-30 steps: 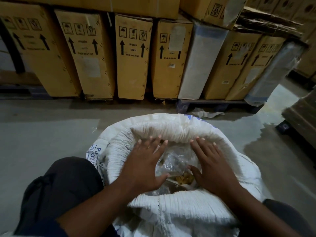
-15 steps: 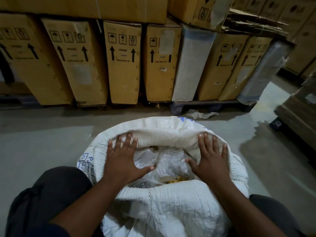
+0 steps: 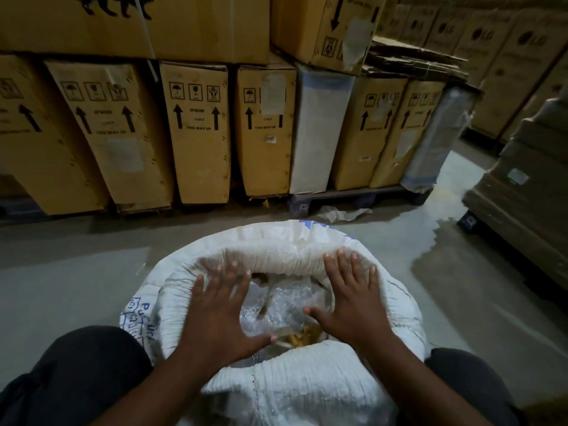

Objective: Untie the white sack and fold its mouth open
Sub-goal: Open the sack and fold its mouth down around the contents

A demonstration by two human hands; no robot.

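Note:
The white woven sack (image 3: 295, 392) stands on the floor between my knees, its mouth wide and its rim (image 3: 276, 250) rolled outward into a thick collar. Inside lies a clear plastic liner (image 3: 282, 305) with yellowish pieces (image 3: 299, 341) showing near the front. My left hand (image 3: 219, 315) lies flat, fingers spread, over the left side of the opening, its fingertips near the far rim. My right hand (image 3: 353, 299) rests flat with spread fingers on the far right of the rolled rim. Neither hand grips anything.
A row of upright cardboard boxes (image 3: 199, 130) on pallets (image 3: 353, 196) fills the space just beyond the sack. More wrapped cartons (image 3: 522, 198) stand at the right. A scrap of white plastic (image 3: 341, 214) lies on the grey concrete floor (image 3: 76, 272), which shines wet at the right.
Both hands slid apart from the middle of the opening toward the far rim. The right hand now lies on the rolled collar; the left drifted back slightly toward the centre.

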